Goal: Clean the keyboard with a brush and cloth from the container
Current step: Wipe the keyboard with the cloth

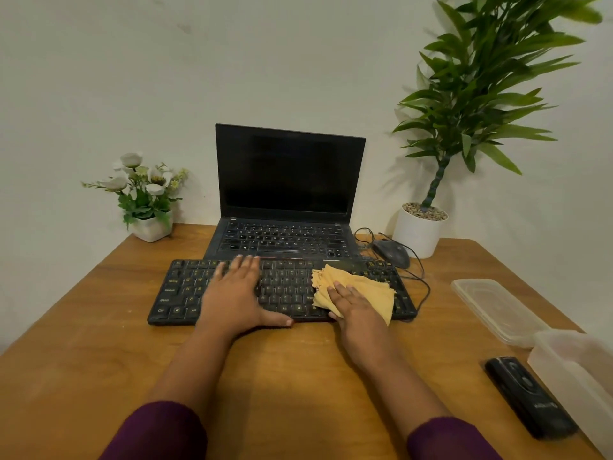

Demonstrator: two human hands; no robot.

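Note:
A black keyboard [185, 290] lies across the middle of the wooden table [83, 343]. My left hand [234, 293] rests flat on its left-centre keys, fingers straight, thumb along the front edge. A yellow cloth [368, 287] is spread over the keyboard's right part. My right hand [353, 305] presses down on the cloth with flat fingers. The clear plastic container [577, 370] stands at the right edge of the table, its lid [494, 307] lying beside it. A black brush-like tool [527, 396] lies in front of the container.
An open black laptop [288, 180] stands right behind the keyboard. A wired mouse [391, 252] sits at its right, cable looping to the keyboard. A small flower pot [151, 224] is at the back left, a tall potted plant [419, 229] at the back right.

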